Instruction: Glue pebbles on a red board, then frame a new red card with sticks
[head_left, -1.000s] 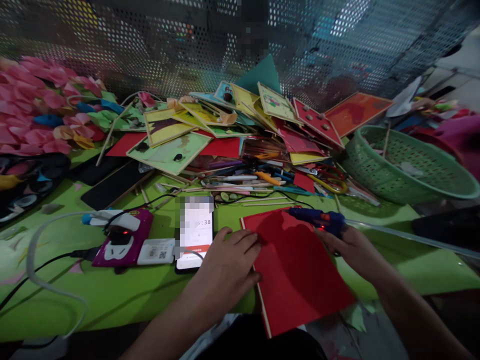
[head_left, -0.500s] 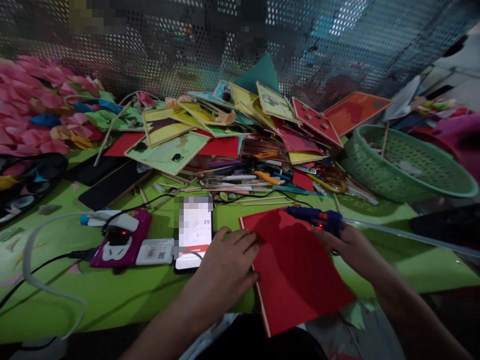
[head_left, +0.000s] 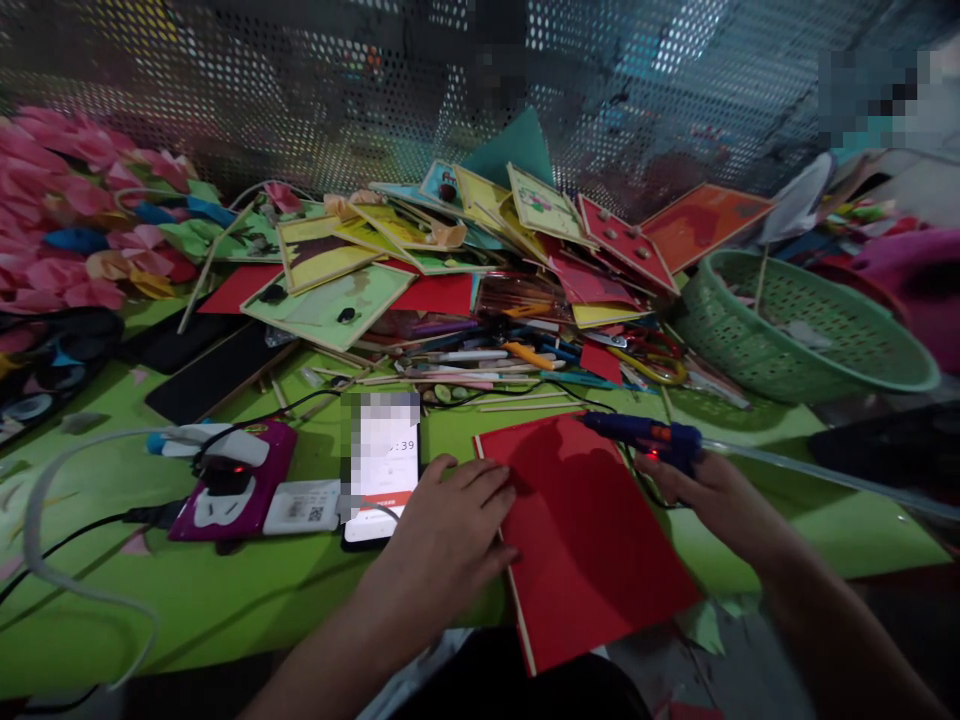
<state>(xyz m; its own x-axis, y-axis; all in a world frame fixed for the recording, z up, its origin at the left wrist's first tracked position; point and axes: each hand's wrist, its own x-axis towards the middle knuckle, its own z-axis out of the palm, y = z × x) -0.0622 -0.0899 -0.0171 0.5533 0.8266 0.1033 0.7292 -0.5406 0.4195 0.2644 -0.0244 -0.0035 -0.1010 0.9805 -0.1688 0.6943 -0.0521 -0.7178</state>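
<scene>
A red sheet of card [head_left: 592, 550] lies in front of me, its near end reaching past the table edge. A pale thin stick runs along its left side. My left hand [head_left: 457, 530] rests on that left side, fingers and thumb apart and laid on the card. At the upper right, my right hand [head_left: 701, 490] is closed around a blue glue gun [head_left: 645, 435] with a small red light. The gun's nozzle points left over the card's far edge, near or touching it; I cannot tell which. A clear glue stick [head_left: 795, 465] sticks out of its back.
A phone [head_left: 386, 460] and a purple power strip [head_left: 262, 470] with cables lie left. Behind are pens and sticks [head_left: 465, 358], framed coloured cards [head_left: 330, 300] and a perforated screen [head_left: 420, 90]. A green basket [head_left: 810, 360] stands right; pink paper flowers [head_left: 60, 210] fill the far left.
The glue gun has moved slightly right along the card's far edge, with my right hand on it. My left hand stays on the card. The whole view has shifted a little.
</scene>
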